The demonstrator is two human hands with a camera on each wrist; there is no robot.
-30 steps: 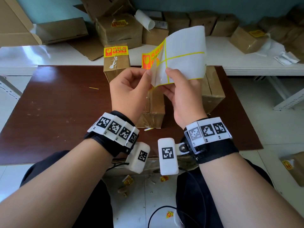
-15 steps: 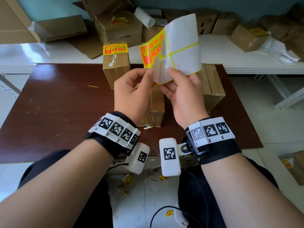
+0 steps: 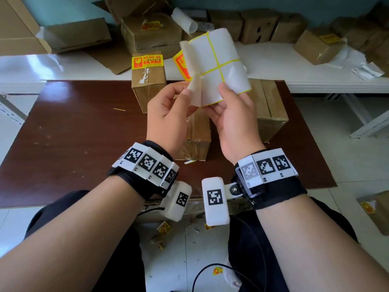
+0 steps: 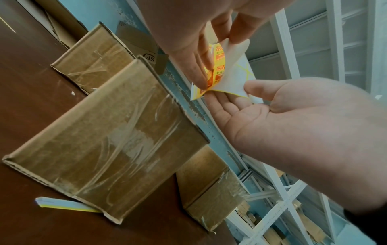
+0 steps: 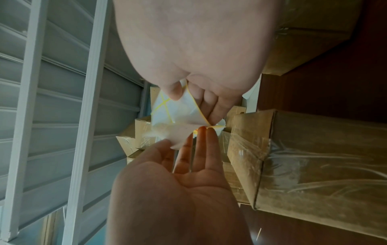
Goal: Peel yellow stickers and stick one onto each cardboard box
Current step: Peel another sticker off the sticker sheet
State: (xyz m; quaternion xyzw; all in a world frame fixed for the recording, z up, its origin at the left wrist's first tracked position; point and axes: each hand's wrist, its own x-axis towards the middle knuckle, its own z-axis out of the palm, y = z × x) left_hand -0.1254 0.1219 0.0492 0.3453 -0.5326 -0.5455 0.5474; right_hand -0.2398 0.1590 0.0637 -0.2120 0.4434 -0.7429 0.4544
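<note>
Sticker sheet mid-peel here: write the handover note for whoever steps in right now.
Left hand: thumb and fingers pinch the lifted corner of a yellow sticker, peeling it off.
Right hand: holds the white backing sheet with yellow grid lines in a pinch grip above the dark brown table.
Done: the tall taped cardboard box at the table's back carries a yellow sticker.
Left: the taped cardboard box under the hands and the cardboard box at right show no sticker on top. Finish the peel, stick one on each.

Sticker (image 3: 182,65) peeled further off backing sheet (image 3: 219,66), apparently nearly free
</note>
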